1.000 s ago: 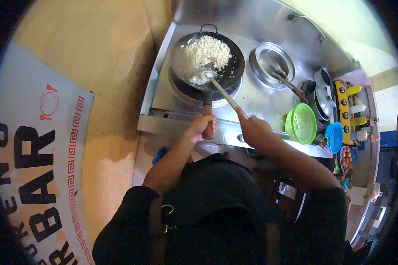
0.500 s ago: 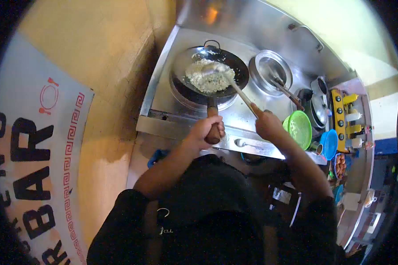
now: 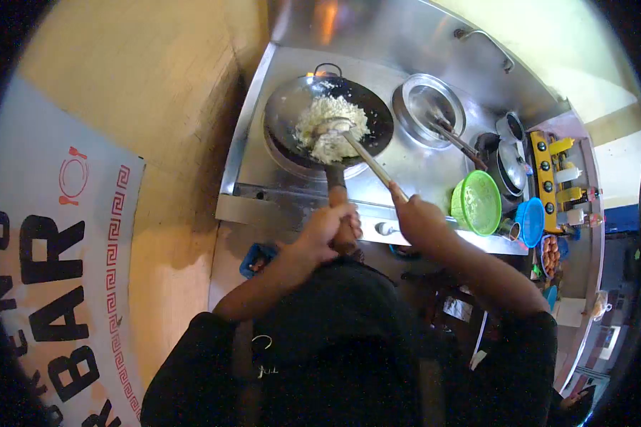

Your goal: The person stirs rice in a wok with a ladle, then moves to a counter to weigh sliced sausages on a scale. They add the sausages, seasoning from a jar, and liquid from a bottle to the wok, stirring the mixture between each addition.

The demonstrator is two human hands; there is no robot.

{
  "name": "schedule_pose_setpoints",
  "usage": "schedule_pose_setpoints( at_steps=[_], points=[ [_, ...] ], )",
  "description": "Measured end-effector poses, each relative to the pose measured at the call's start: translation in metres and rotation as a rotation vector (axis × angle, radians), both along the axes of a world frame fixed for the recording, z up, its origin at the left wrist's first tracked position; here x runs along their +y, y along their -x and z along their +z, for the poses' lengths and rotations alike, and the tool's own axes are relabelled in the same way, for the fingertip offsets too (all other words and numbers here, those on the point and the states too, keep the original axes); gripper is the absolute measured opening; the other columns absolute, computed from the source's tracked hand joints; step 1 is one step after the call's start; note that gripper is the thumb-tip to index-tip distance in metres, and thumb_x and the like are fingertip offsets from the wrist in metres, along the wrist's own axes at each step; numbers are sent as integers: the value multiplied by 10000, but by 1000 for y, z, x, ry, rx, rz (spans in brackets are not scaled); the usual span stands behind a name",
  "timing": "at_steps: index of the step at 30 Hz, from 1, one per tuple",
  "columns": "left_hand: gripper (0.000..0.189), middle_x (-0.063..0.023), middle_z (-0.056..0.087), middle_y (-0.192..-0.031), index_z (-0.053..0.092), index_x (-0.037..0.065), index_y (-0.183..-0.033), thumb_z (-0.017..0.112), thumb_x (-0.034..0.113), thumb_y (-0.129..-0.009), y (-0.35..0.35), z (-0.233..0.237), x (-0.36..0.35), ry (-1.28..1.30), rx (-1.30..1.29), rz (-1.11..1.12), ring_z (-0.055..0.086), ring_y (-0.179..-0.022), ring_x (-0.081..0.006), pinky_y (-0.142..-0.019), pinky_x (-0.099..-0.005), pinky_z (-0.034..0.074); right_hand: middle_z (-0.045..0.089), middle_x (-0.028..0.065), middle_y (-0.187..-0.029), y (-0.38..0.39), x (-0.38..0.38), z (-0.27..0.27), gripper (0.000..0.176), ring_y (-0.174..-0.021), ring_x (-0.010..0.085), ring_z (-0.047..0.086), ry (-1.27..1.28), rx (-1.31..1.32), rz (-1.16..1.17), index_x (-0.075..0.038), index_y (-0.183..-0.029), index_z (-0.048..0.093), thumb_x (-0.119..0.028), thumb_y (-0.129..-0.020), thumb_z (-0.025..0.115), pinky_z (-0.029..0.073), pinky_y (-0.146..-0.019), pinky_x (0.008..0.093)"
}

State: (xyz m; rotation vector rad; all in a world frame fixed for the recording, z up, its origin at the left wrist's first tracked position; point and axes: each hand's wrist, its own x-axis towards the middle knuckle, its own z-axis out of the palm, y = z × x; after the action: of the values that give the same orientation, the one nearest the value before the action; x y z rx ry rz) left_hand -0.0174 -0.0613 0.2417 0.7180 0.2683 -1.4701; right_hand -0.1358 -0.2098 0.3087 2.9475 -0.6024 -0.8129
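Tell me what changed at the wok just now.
In the wok, the rice went from spread over the far side to a heap in the middle. The ladle moved from the near rim onto the heap. The left hand stays on the wok handle, right hand on the ladle.

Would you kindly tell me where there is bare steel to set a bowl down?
Bare steel lies between the wok, the steel basin and the green colander, and narrowly left of the wok. The right end is crowded with pots and a blue basket.
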Motion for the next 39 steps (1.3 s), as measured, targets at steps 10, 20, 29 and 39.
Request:
schedule_pose_setpoints(
  at_steps=[10,20,29,39],
  points=[
    [160,-21,508,-638,492,67,-795,512,189,-896,0,35,45,177,-208,-155,508,-560,-118,-551,-272,463,586,243,-748,24,-12,45,687,-666,374,599,-124,-19,22,-102,-1420,212,-34,-783,460,471,-635,484],
    [142,-24,492,-624,512,57,-786,541,162,-876,-9,2,21,95,-21,-50,497,-558,-124,-525,-244,440,588,251,-844,10,-38,10,602,-678,381,616,-61,-115,43,-118,-1399,260,-59,-828,442,497,-607,488],
    [69,5,408,-676,468,65,-911,451,131,-923,-67,-114,6,342,143,-160,410,-555,-84,-433,-222,359,611,122,-741,23,-95,26,340,-670,284,633,96,-319,-70,-249,-1152,583,-142,-850,469,496,-518,417],
    [142,-31,474,-751,486,63,-998,471,109,-864,-84,-153,5,219,-76,-295,473,-621,-145,-511,-296,437,621,185,-837,21,-63,-75,405,-749,350,635,-359,-593,-461,-102,-1223,522,-111,-821,481,496,-606,454]
  ],
)
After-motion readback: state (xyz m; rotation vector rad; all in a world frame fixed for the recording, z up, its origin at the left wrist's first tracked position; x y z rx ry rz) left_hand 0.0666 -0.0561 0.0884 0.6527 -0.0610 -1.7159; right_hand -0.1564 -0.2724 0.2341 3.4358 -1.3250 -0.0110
